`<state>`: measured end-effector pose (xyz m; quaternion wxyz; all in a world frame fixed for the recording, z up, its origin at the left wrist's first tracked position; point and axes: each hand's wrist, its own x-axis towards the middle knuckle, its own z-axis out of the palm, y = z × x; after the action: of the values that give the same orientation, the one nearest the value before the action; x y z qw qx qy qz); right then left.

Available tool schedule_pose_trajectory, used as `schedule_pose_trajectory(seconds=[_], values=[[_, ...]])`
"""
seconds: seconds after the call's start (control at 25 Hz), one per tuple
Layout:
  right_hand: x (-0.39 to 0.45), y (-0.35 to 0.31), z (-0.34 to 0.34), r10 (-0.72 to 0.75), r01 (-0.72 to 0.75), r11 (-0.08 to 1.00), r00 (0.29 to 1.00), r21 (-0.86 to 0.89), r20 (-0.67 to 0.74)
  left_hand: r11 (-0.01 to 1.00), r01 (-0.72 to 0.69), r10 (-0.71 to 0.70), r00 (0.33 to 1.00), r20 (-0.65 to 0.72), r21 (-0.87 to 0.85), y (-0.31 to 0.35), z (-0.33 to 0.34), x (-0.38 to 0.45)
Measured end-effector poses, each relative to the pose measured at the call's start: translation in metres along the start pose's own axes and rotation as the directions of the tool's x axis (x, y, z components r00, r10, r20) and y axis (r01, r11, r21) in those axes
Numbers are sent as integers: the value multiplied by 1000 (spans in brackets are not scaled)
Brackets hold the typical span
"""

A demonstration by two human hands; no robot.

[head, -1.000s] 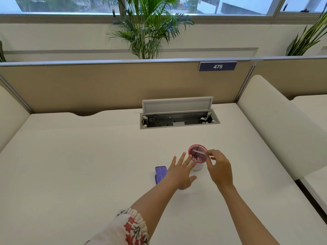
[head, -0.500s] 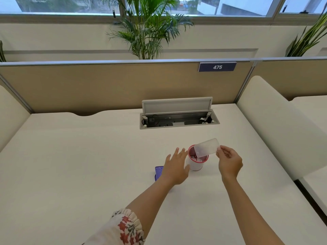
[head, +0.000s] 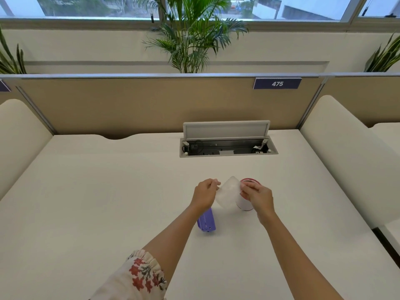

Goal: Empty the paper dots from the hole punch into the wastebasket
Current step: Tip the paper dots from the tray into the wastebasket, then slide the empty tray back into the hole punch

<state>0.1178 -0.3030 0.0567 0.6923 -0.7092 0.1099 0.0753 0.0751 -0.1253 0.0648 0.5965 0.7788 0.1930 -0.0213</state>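
A clear plastic tray (head: 227,194), the hole punch's dot catcher, is held in the air between both hands. My left hand (head: 205,194) pinches its left edge and my right hand (head: 257,197) pinches its right edge. Just behind and right of it stands a small white wastebasket with a red rim (head: 245,205), partly hidden by the tray and my right hand. The purple hole punch (head: 206,221) lies on the desk below my left wrist, partly covered by it.
The white desk (head: 108,202) has an open cable box with a raised lid (head: 227,141) at the back. Beige partitions close off the back, and cream dividers stand on both sides. Plants stand behind the partition.
My right hand lifted the clear tray off the wastebasket's mouth and brought it left. My left hand rose from beside the basket and took hold of the tray's other edge.
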Motion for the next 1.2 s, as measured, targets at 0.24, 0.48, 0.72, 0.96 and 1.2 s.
schedule_pose_trajectory(seconds=[0.24, 0.48, 0.72, 0.96, 1.2], values=[[-9, 4, 43, -11, 23, 998, 982, -65, 188, 995, 76, -75, 997, 19, -69, -12, -21, -6], [-21, 24, 73, 14, 36, 967, 980, -251, 196, 962, 145, -171, 980, -97, -232, -33, -46, -14], [-50, 61, 97, -21, 229, 650, 958, -724, 285, 903, 186, -280, 939, -199, -388, -53, -71, -19], [-60, 66, 112, -13, 261, 465, 957, -846, 288, 877, 188, -307, 927, -214, -442, -59, -76, -24], [-56, 64, 107, -21, 257, 482, 959, -838, 282, 827, 225, -363, 914, -182, -516, -67, -79, -24]])
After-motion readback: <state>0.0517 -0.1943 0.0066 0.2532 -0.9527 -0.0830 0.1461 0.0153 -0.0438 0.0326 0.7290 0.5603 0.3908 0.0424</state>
